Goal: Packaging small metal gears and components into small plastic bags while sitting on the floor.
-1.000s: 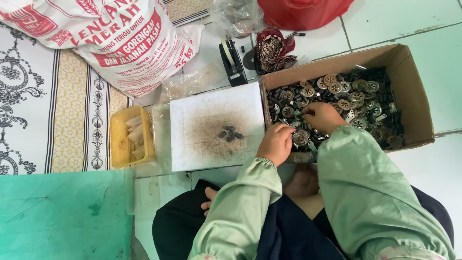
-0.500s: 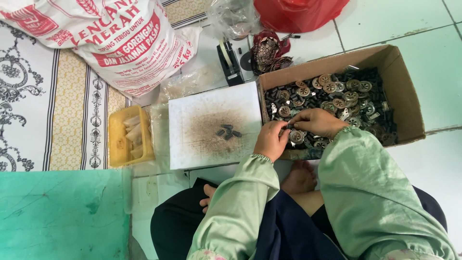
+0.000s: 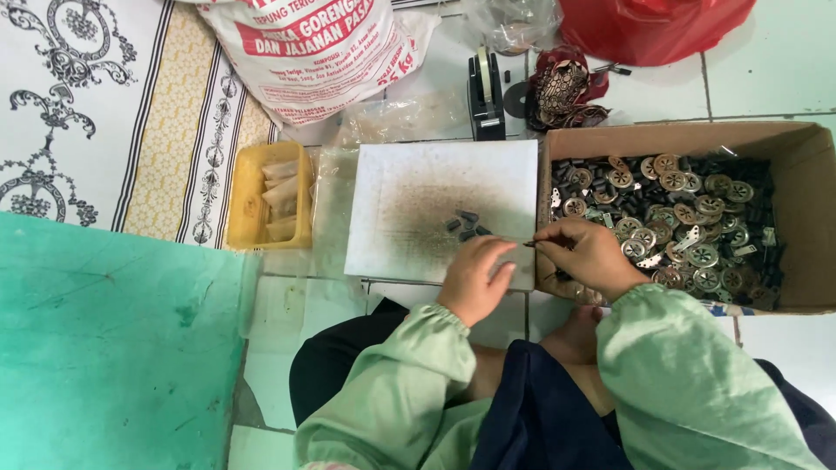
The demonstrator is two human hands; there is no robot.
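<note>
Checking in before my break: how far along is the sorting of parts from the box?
Done: a few small dark pieces lie on the white board. In hand: left hand and right hand meet over one small part. Left: the cardboard box holds many metal discs.

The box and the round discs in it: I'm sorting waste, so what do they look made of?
Box: brown cardboard, matte, with folded flaps. Discs: probably stamped metal, with a dull brass-grey sheen and punched holes.

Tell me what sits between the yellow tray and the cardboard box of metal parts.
In the head view, the white board lies between the yellow tray and the cardboard box, with a few small dark pieces on it.
</note>
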